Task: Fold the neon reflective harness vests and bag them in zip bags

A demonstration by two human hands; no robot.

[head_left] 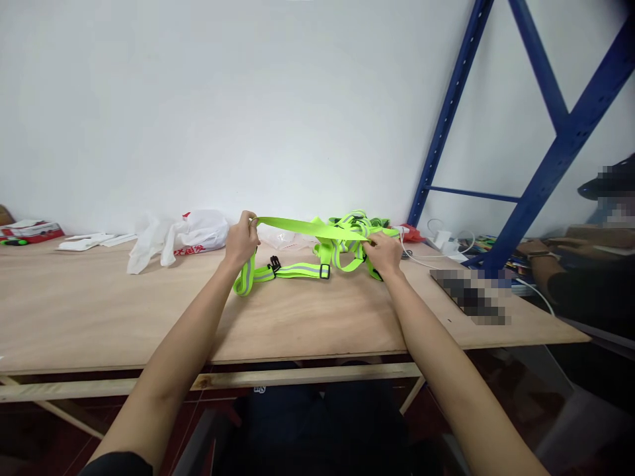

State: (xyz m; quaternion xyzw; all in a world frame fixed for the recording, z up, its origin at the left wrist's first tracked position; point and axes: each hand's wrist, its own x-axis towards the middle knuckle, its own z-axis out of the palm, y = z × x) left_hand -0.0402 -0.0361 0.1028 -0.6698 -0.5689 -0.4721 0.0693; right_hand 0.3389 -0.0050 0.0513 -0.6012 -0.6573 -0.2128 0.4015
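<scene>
A neon green strap [307, 229] with grey reflective stripes is stretched between my hands above the table. My left hand [241, 239] is closed on its left end, and a loop hangs below with black buckle parts [274, 265] and a black slider [324, 271]. My right hand [384, 253] grips the strap's right part, beside a tangled heap of the same green webbing [354, 221]. The fingertips of my right hand are partly hidden by the strap.
White plastic bags [201, 231] and a red-and-white package [30, 231] lie along the wall. A blue metal frame [536, 178], white cables and chargers [444, 243], and a blurred dark object [466, 296] are right. Another person's arm [544, 268] rests far right.
</scene>
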